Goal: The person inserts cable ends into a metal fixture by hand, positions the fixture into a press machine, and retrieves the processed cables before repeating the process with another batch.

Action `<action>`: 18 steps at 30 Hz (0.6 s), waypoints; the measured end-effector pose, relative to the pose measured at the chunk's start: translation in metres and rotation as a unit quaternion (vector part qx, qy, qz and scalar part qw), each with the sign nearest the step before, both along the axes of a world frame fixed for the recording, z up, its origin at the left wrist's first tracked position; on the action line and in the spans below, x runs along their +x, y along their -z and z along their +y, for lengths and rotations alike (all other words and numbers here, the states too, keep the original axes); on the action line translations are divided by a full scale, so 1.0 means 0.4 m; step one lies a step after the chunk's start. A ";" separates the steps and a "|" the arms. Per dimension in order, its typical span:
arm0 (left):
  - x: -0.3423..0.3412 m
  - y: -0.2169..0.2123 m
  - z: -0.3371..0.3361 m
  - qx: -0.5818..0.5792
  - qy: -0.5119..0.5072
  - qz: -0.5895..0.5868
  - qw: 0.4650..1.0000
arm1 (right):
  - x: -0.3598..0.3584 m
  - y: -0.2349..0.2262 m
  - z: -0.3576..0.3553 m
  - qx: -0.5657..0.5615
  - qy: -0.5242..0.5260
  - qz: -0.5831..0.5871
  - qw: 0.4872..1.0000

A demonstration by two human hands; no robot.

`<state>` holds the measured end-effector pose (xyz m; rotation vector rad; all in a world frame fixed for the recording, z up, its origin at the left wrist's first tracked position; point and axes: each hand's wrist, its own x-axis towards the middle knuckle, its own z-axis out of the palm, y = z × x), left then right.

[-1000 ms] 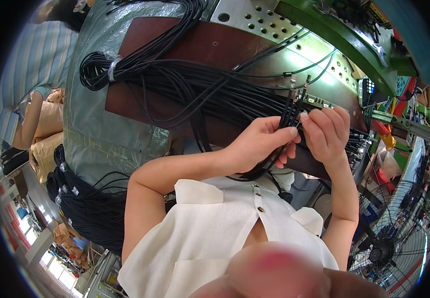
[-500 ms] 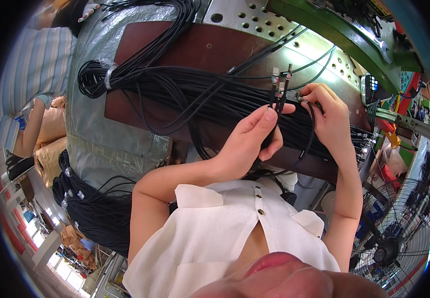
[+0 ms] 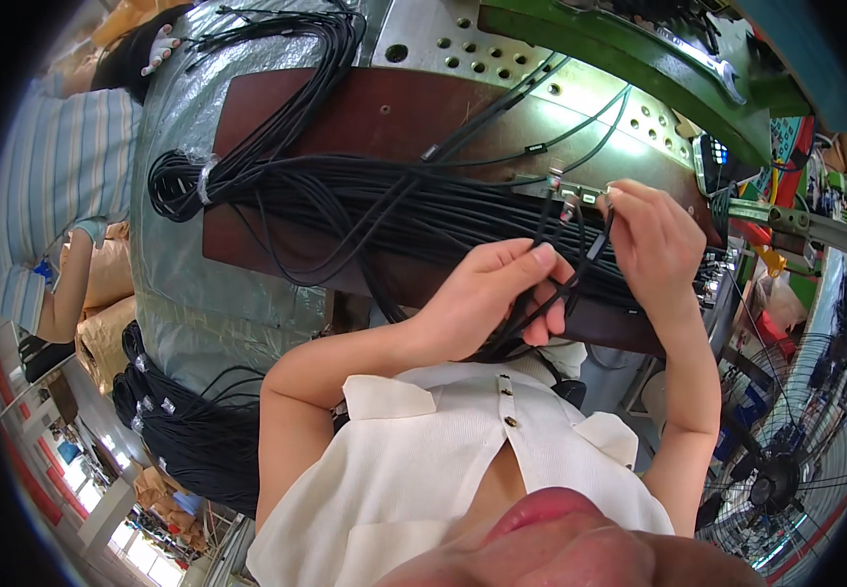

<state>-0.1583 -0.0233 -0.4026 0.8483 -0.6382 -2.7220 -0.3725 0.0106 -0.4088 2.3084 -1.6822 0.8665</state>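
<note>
Our left grip (image 3: 492,293) has a few cables (image 3: 547,220) pinched, our right grip (image 3: 656,240) over at two o'clock is pinching another, tied bundle (image 3: 384,196) sits around ten.

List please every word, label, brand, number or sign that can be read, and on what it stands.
None can be read with certainty.
Dark cable sleeve: pale marks, too small to read.
Held black cables: any print is too small or blurred.
</note>
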 end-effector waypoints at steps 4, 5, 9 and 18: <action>-0.031 0.008 -0.001 0.029 0.029 0.004 0.999 | 0.040 0.002 -0.010 -0.014 -0.064 -0.035 0.997; -0.029 -0.001 -0.005 0.010 0.053 0.012 0.998 | 0.036 0.000 -0.008 -0.014 -0.065 -0.035 0.997; 0.001 0.000 0.008 -0.281 -0.029 -0.073 0.957 | 0.005 0.019 0.003 0.104 0.085 -0.245 0.960; -0.024 -0.004 -0.020 -0.095 0.027 -0.025 0.995 | -0.012 0.043 -0.023 0.172 0.022 -0.199 0.965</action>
